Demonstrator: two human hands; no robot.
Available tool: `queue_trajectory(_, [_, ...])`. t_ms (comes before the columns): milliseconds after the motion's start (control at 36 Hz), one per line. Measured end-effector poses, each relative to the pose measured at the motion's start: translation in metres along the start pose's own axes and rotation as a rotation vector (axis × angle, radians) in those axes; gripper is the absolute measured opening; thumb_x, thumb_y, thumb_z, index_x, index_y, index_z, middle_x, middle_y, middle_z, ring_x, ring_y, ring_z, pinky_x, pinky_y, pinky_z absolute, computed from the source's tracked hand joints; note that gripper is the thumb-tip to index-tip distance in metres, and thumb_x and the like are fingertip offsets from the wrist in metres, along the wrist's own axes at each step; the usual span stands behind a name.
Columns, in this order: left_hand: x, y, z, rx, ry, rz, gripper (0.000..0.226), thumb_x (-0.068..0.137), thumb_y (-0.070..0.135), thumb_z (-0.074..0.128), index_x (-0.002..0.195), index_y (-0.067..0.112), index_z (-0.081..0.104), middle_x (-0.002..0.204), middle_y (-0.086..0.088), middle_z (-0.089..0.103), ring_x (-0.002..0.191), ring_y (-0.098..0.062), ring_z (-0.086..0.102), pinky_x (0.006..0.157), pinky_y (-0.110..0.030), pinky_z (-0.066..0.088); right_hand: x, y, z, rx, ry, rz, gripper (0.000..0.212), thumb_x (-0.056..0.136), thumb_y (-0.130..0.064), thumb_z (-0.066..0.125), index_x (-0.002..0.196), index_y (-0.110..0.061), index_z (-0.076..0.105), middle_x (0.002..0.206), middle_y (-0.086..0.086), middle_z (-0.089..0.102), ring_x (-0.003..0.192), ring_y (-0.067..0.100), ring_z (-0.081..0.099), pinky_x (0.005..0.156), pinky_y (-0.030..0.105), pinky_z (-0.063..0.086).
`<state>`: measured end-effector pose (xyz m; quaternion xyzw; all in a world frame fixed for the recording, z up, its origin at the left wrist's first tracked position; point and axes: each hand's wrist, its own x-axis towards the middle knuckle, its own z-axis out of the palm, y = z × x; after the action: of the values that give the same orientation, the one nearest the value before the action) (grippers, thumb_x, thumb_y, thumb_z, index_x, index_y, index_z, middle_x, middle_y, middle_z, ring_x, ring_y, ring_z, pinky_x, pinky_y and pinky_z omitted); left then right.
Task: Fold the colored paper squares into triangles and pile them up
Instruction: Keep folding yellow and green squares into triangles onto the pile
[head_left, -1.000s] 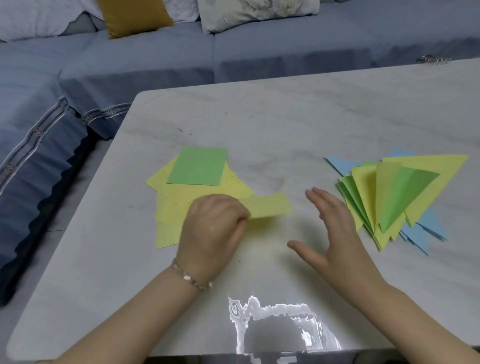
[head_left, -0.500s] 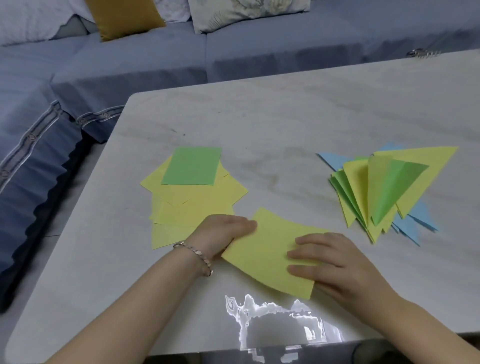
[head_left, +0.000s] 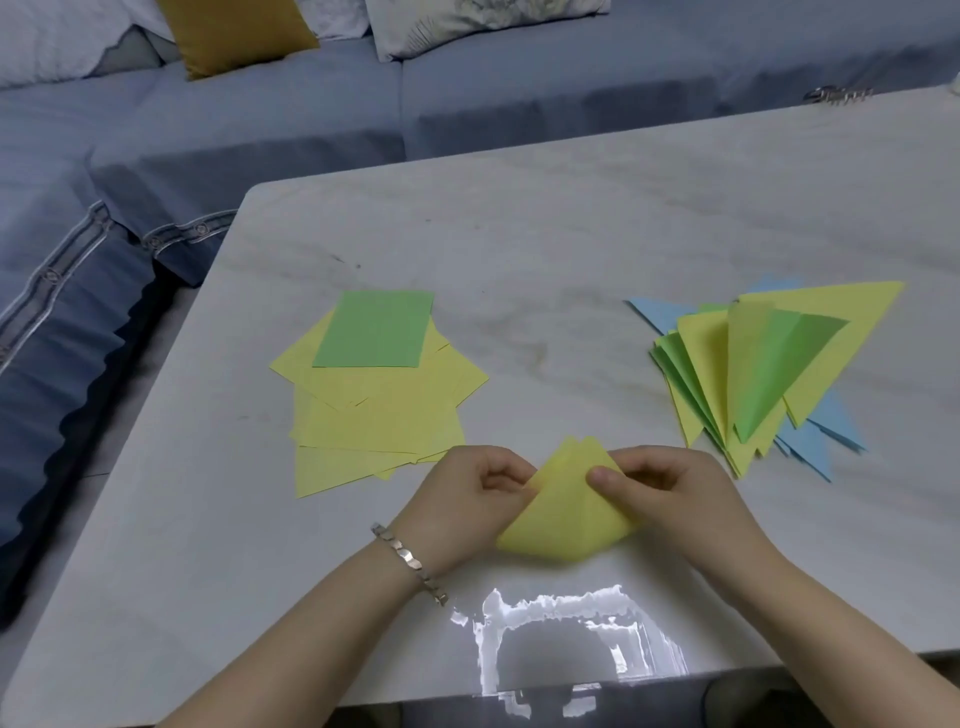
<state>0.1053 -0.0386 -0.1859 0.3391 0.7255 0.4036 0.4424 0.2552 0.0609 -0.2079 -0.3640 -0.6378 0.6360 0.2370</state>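
Moved: yellow sheet (head_left: 561, 514), lately flat on the table (head_left: 519, 234), now doubled over at near centre, its corners meeting on top. Left: loose stack of flat squares (head_left: 379, 415), matte yellow, one green uppermost. Left hand (head_left: 467, 499) and right hand (head_left: 670, 493) each pinch the sheet's upper edges, fingers curled. Thin, light, limp paper; likely creases readily, best held by corners. Right: fanned pile of triangles (head_left: 769, 374), yellow, green, blue.

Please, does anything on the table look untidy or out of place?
Nothing is damaged or spilled. The pile of folded green, yellow and blue paper triangles on the right is fanned out, not squared up. The stack of unfolded yellow paper squares on the left is also skewed.
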Motion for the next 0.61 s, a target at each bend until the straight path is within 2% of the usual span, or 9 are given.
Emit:
queue_trajectory(56, [-0.001,0.002,0.002,0.052,0.035,-0.004,0.021,0.081,0.008,0.064,0.065,0.023,0.063,0.062,-0.001,0.059,0.056,-0.008,0.049,0.052,-0.012,0.039,0.000,0.001,0.002,0.008,0.033,-0.010,0.012,0.073,-0.002,0.073,0.064,-0.009,0.071,0.066,-0.006,0.069,0.059,0.001,0.060,0.059,0.010,0.044])
queue_trajectory(111, [0.000,0.004,0.004,0.075,0.074,-0.012,0.020,0.077,0.015,0.069,0.061,0.024,0.062,0.056,0.002,0.055,0.051,-0.007,0.047,0.048,-0.011,0.037,-0.001,-0.001,0.003,-0.004,0.032,-0.038,0.021,0.071,-0.002,0.075,0.057,-0.017,0.070,0.065,-0.008,0.066,0.059,0.000,0.058,0.059,0.009,0.042])
queue_trajectory(194, [0.003,0.005,0.004,0.117,0.129,-0.012,0.023,0.072,0.014,0.072,0.056,0.024,0.059,0.050,0.006,0.050,0.047,-0.006,0.043,0.048,-0.014,0.036,-0.003,-0.004,0.005,-0.012,0.001,-0.063,0.030,0.069,-0.001,0.076,0.049,-0.022,0.068,0.064,-0.008,0.064,0.059,0.001,0.057,0.059,0.009,0.041])
queue_trajectory(250, [0.005,0.005,0.004,0.196,0.161,0.022,0.025,0.073,0.014,0.071,0.056,0.025,0.057,0.052,0.006,0.050,0.047,-0.004,0.042,0.051,-0.017,0.036,-0.003,-0.005,0.005,-0.023,0.003,-0.075,0.029,0.067,-0.001,0.077,0.050,-0.021,0.067,0.064,-0.006,0.064,0.059,0.000,0.057,0.059,0.008,0.040])
queue_trajectory(333, [0.004,0.006,0.004,0.308,0.183,0.112,0.028,0.075,0.015,0.068,0.055,0.029,0.055,0.049,0.012,0.050,0.045,0.000,0.044,0.053,-0.017,0.038,-0.004,-0.006,0.005,-0.053,0.006,-0.081,0.014,0.063,-0.004,0.079,0.057,-0.013,0.070,0.071,-0.002,0.067,0.064,0.000,0.060,0.063,0.008,0.042])
queue_trajectory(389, [0.001,0.009,0.004,0.279,0.133,0.157,0.029,0.077,0.015,0.066,0.056,0.032,0.057,0.048,0.017,0.054,0.047,0.003,0.046,0.054,-0.014,0.039,-0.005,-0.008,0.006,-0.044,-0.019,-0.067,0.009,0.062,-0.008,0.079,0.060,-0.013,0.071,0.077,-0.006,0.070,0.069,-0.002,0.062,0.065,0.008,0.045])
queue_trajectory(472, [-0.005,0.012,0.006,0.125,0.057,0.153,0.028,0.081,0.013,0.063,0.063,0.034,0.064,0.057,0.013,0.060,0.054,-0.002,0.051,0.057,-0.014,0.043,-0.005,-0.011,0.005,-0.074,-0.048,-0.046,0.010,0.068,-0.006,0.077,0.062,-0.012,0.072,0.065,-0.010,0.068,0.060,-0.002,0.057,0.059,0.008,0.042])
queue_trajectory(556, [-0.008,0.014,0.009,0.046,0.094,0.162,0.023,0.086,0.018,0.059,0.067,0.030,0.065,0.069,0.003,0.065,0.064,-0.005,0.055,0.063,-0.017,0.043,-0.004,-0.013,0.005,-0.100,-0.016,-0.046,0.010,0.069,-0.009,0.077,0.062,-0.013,0.072,0.055,-0.008,0.062,0.053,0.000,0.049,0.052,0.010,0.037])
queue_trajectory(611, [-0.009,0.016,0.010,0.008,0.130,0.164,0.022,0.085,0.021,0.062,0.065,0.030,0.065,0.065,0.006,0.063,0.062,-0.002,0.053,0.060,-0.013,0.041,-0.005,-0.014,0.005,-0.075,0.020,-0.049,0.013,0.067,-0.009,0.078,0.060,-0.017,0.072,0.056,-0.006,0.063,0.054,0.002,0.051,0.054,0.012,0.039])
